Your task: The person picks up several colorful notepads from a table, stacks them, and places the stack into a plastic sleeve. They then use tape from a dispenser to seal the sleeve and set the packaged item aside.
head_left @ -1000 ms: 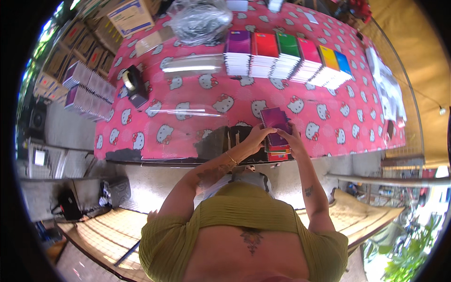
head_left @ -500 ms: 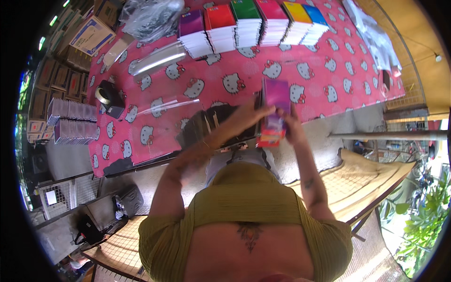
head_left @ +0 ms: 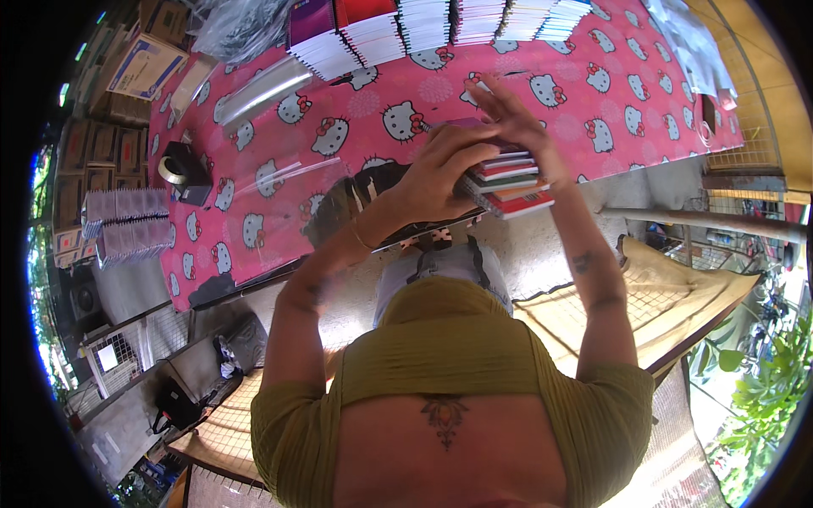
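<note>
A small stack of spiral notebooks with coloured covers, red and green among them, is held over the near edge of the table. My left hand is closed round the stack's left side, its fingers bent across the top. Against the far right part of the stack lies my right hand, its fingers stretched out and slightly blurred. Both hands partly hide the purple cover on top.
The table has a pink patterned cover. Along its far side stand piles of notebooks in several colours. Clear plastic film and a black tape dispenser lie left. Wrapped stacks and cardboard boxes stand beyond the left edge.
The notebooks have been tilted, so their page edges now face me. My right hand has moved from the stack's right edge up to its far side, with its fingers straightened.
</note>
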Available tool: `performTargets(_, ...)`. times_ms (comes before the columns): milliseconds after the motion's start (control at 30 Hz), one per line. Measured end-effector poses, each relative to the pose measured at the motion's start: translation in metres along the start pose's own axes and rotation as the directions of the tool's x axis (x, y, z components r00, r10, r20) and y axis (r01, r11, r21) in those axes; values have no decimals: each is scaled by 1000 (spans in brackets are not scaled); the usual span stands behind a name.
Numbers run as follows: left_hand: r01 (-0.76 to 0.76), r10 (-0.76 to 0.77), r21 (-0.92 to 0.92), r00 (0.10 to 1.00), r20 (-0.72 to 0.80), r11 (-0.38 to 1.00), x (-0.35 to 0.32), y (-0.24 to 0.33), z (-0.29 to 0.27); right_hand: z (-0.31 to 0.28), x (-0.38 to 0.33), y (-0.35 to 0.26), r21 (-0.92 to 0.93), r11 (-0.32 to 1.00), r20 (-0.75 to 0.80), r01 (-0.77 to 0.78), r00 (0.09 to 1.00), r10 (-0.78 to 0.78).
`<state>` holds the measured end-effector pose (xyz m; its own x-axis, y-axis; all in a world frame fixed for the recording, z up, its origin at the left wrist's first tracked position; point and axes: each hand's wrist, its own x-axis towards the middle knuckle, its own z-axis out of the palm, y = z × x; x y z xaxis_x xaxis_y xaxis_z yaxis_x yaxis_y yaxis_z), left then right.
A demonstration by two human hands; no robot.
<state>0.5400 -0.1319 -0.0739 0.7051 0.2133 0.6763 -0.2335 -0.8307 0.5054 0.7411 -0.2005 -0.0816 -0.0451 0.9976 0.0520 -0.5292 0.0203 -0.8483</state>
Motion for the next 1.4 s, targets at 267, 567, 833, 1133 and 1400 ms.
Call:
performTargets(267,467,-655,-597,743,-135,652,-89,-61,38,14,2,101,-431,877,-128,213,947,-294)
performTargets(567,496,-655,-557,746,-119,666,-77,-50,32,13,16,105,-414,870,-120,267,932,-343)
performTargets(833,594,-694,-462,716,-67,658,-86,-61,35,2,16,119,-557,798,-117,232,929,-352)
performTargets(1133,689,-741,-550,648,177,471,-91,-74,29,-13,7,102,-513,846,-36,144,981,-188)
performTargets(1400,682,-727,-482,675,125,550,-96,-72,24,7,2,104,-715,671,-94,197,923,-372)
